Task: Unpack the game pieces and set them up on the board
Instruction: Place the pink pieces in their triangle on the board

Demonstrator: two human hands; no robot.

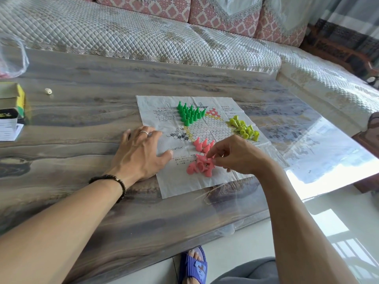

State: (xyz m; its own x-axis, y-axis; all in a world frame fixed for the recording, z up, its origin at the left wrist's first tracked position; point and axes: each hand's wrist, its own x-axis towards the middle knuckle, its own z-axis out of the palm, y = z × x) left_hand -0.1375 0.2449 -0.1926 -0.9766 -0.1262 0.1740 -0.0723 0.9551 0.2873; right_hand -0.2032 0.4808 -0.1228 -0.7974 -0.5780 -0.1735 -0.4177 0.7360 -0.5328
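Lying near the table's [82,124] front-right edge, paper game board [205,181] has bare wood left and behind. Wood-grain table, quilted sofa [143,33] behind, tiled floor. Left hand [141,152] flat, fingers spread, pressing board's left edge. Right hand [235,154] curled, fingertips pinching at pink pieces [200,166] heaped on board's near side. Green pieces [189,113] upright at top-left, yellow-green pieces [244,128] right.
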